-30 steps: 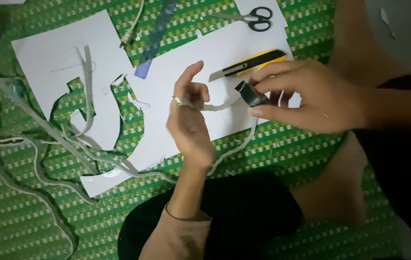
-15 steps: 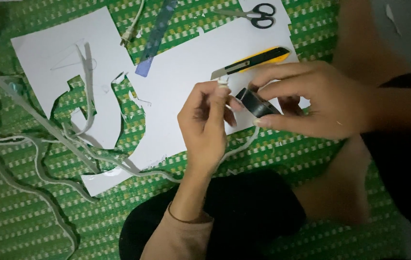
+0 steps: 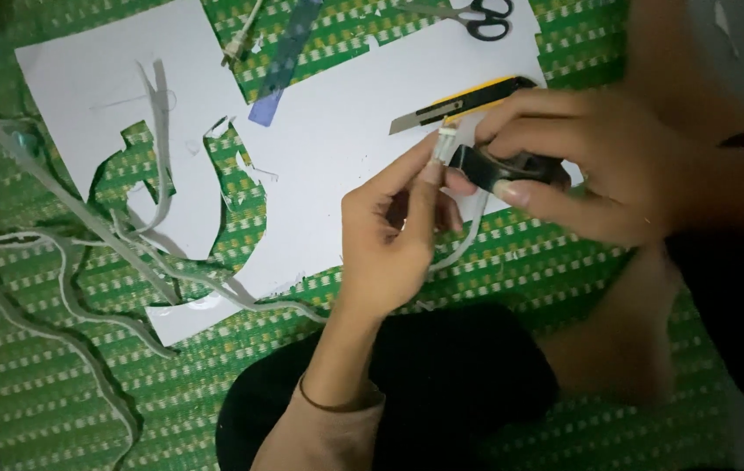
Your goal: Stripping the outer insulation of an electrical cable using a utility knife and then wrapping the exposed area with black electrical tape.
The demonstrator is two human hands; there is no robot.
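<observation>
Two bare hands meet over a green woven mat (image 3: 215, 384) strewn with paper work. At far left, pale cut strips (image 3: 58, 262) trail across the mat and over a white sheet (image 3: 110, 96) with curved shapes cut out of it. Farther right, a translucent blue ruler (image 3: 283, 59) lies at the far edge, beside a larger white sheet (image 3: 337, 148). Near the middle, the left hand (image 3: 389, 240) rises from a beige sleeve, thumb and forefinger pinching the end of a narrow white strip (image 3: 443, 144). Touching it, the right hand (image 3: 599, 166) is closed around a small black object (image 3: 503, 167), fingers curled over it. Just beyond them a yellow-and-black utility knife (image 3: 464, 103) rests on the paper, blade out, and black-handled scissors (image 3: 477, 16) lie at the far edge.
</observation>
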